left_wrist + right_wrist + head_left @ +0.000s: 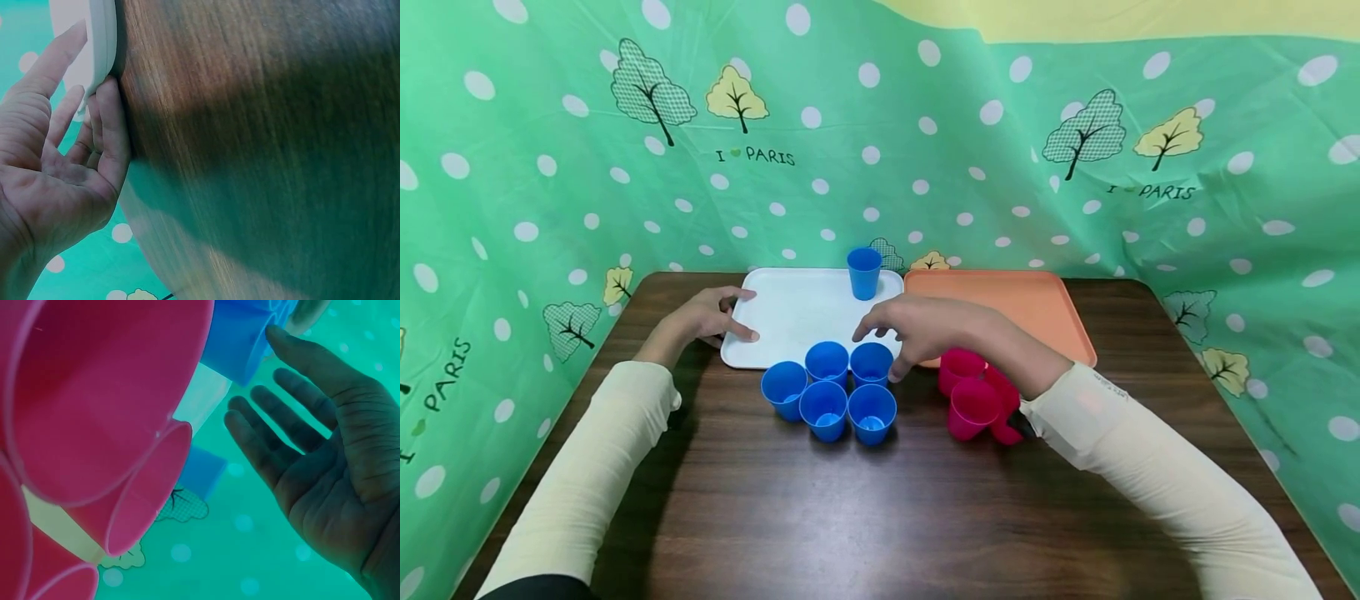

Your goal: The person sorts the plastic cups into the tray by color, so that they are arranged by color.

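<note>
At the left end of the white tray (797, 312), my left hand (703, 317) grips the edge. In the left wrist view its thumb (65, 53) lies over the tray's rim while other fingers sit against the side. My right hand (925, 329) hovers with spread, bent fingers above a blue cup (871, 364) in the back row of a cluster. The right wrist view shows nothing in its palm (331, 494). Several blue cups (825, 411) stand upright together before the tray. One more blue cup (864, 273) stands at the tray's back right corner.
An orange tray (1022, 308) lies to the right of the white one. Several pink cups (973, 408) stand in front of it, partly hidden under my right forearm. Behind the brown table (820, 517) hangs a green dotted cloth (880, 125).
</note>
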`<state>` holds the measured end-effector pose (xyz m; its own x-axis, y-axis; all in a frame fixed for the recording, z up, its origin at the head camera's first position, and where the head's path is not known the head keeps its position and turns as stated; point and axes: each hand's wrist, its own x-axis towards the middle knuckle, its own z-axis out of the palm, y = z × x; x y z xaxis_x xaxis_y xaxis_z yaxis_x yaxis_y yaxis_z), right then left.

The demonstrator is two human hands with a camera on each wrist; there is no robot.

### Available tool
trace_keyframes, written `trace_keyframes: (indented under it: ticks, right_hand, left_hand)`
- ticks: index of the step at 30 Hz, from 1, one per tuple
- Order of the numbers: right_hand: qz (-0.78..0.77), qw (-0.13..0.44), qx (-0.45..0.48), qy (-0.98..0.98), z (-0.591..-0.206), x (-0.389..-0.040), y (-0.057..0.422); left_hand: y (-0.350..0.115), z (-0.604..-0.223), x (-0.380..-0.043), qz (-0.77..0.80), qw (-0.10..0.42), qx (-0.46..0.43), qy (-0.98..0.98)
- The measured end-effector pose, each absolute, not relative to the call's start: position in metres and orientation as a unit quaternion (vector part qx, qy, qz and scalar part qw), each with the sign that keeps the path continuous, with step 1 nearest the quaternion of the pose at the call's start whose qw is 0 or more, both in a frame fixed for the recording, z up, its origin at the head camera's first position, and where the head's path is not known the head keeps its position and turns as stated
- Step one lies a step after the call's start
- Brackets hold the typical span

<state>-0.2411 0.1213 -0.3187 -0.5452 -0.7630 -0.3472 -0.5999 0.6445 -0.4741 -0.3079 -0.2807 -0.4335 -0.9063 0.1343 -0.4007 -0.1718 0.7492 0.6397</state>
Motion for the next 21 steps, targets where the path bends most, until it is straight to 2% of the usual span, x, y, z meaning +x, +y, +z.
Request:
trace_keyframes:
  ticks: [21]
  right_hand:
    - [-0.142, 0.264, -0.416, 0.859, -0.330, -0.239, 0.117]
  left_hand:
    - [-0.280, -0.434, -0.309, 0.350, 0.213, -0.008, 0.912]
